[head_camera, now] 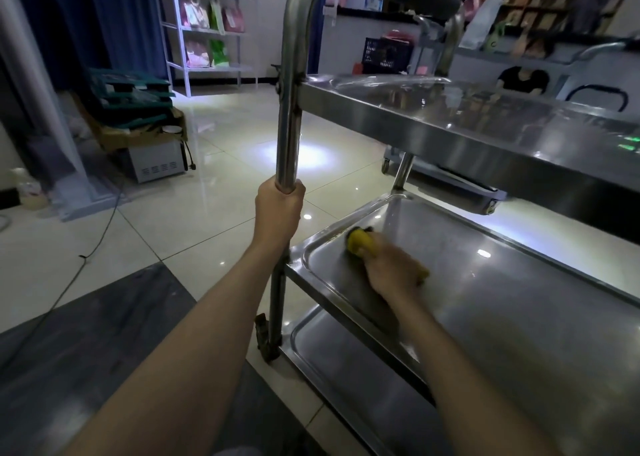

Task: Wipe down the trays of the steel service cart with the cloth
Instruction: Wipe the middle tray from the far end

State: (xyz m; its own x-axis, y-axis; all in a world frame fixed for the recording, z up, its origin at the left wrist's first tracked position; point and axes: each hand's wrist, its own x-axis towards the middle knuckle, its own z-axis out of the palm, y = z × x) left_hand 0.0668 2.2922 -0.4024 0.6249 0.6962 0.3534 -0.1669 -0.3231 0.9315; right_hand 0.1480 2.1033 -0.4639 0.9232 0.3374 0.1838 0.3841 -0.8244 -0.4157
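The steel service cart has three trays: a top tray (467, 119), a middle tray (502, 282) and a bottom tray (346, 358). My left hand (278, 209) is wrapped around the cart's upright steel post (289, 109), below the top tray. Over the near-left part of the middle tray, my right hand (394, 270) presses a yellow cloth (360, 242) onto the steel. The hand is blurred. The cloth sticks out past my fingers toward the tray's left corner.
A black cable (86, 251) trails across the tiled floor at left. Cardboard boxes and a metal appliance (152, 157) stand beyond it, with a shelf of packets (207, 29) behind. A second cart (436, 175) and a seated person (523, 78) are beyond the cart.
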